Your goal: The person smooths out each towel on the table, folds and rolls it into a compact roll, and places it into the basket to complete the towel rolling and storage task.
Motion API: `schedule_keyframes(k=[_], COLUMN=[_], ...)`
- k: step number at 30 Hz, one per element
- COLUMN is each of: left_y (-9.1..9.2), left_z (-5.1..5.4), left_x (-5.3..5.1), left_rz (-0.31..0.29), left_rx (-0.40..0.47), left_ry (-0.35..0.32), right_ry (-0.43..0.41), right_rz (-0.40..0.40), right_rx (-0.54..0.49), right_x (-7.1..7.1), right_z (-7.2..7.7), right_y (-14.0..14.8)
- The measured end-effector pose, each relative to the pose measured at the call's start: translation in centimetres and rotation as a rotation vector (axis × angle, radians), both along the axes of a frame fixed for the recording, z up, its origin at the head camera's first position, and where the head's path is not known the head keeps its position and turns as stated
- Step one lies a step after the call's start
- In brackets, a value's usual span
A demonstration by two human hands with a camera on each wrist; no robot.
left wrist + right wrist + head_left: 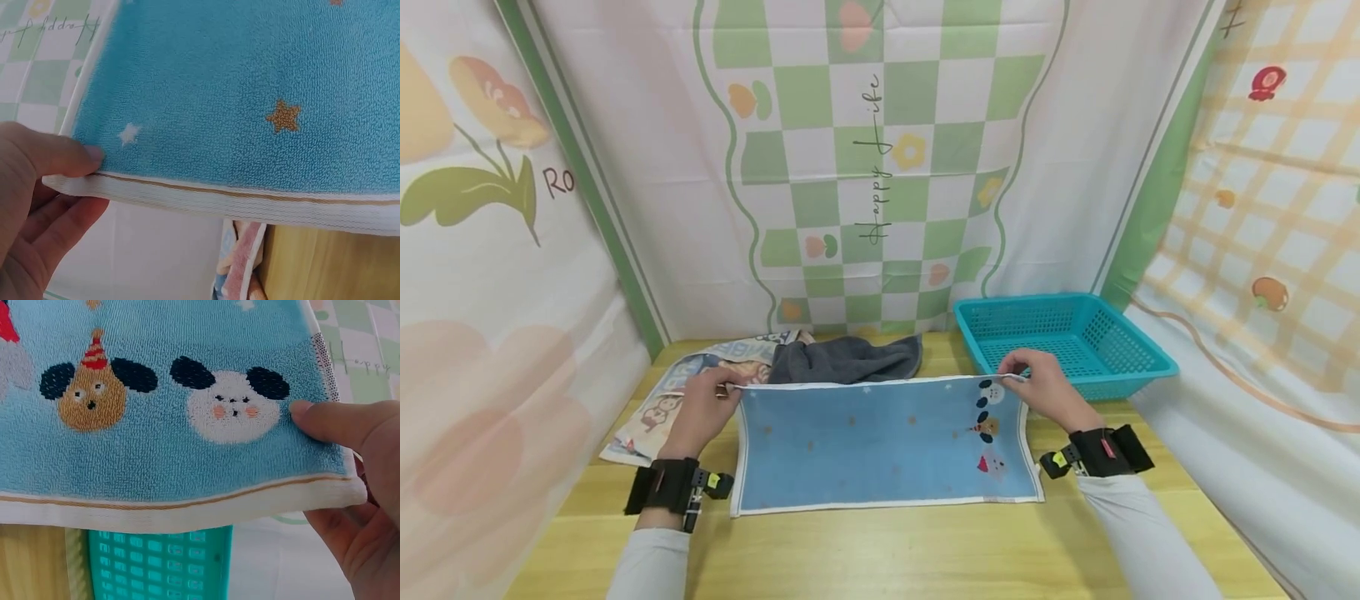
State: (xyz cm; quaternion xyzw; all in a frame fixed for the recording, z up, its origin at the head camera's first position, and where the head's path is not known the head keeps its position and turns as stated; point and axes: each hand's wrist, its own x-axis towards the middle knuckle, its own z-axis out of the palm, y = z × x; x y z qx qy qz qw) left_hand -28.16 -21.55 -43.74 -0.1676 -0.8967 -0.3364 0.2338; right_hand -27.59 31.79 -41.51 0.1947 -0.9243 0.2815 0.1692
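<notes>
A blue towel (880,446) with white edges, small stars and puppy faces hangs stretched between both hands above the table. My left hand (706,408) pinches its upper left corner; in the left wrist view the thumb lies on the blue face, with other fingers behind the white hem. At the upper right corner, my right hand (1045,387) pinches the cloth beside a white puppy face (233,409). The towel's lower edge runs nearly straight, close to the tabletop. Part of the right fingers is hidden behind the cloth in the right wrist view.
Behind the left hand lies a patterned towel (658,412), with a crumpled dark grey towel (850,358) next to it. A turquoise plastic basket (1075,385) stands at the back right of the wooden table (880,554). Printed curtains (925,208) enclose the back and sides.
</notes>
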Motion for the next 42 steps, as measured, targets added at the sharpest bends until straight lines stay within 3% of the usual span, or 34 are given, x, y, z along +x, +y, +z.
schedule_keyframes(k=[6, 13, 18, 25, 28, 33, 35, 42], left_y=[-0.1, -0.2, -0.3, -0.8, -1.1, -1.3, -1.3, -1.2], left_z=[-0.9, -2.3, -3.1, -3.5, -3.8, -4.8, -5.2, -5.4], left_x=[0.6, 2.6, 4.1, 5.8, 6.4, 6.9, 7.1, 8.0], left_rz=[-0.061, -0.103, -0.126, -0.138, -0.187, -0.255, -0.255, -0.220], left_rx=[-0.035, -0.065, -0.091, -0.026, -0.042, -0.092, -0.115, -0.180], left_ry=[-0.015, -0.156, -0.232, -0.170, -0.241, -0.436, -0.494, -0.570], right_ry=[-0.022, -0.104, -0.132, -0.080, -0.132, -0.276, -0.322, -0.413], right_rz=[0.021, 0.039, 0.046, 0.026, 0.050, 0.116, 0.120, 0.121], right_rx=[-0.018, -0.039, -0.027, -0.050, -0.038, -0.001, 0.008, 0.018], right_x=[2.0, 4.2, 5.3, 7.0, 7.6, 8.2, 8.4, 8.6], right_z=[-1.0, -3.7, -4.6, -4.4, -5.0, -6.8, -7.5, -8.5], right_y=[-0.2, -0.3, -0.5, -0.2, -0.1, 0.0, 0.1, 0.3])
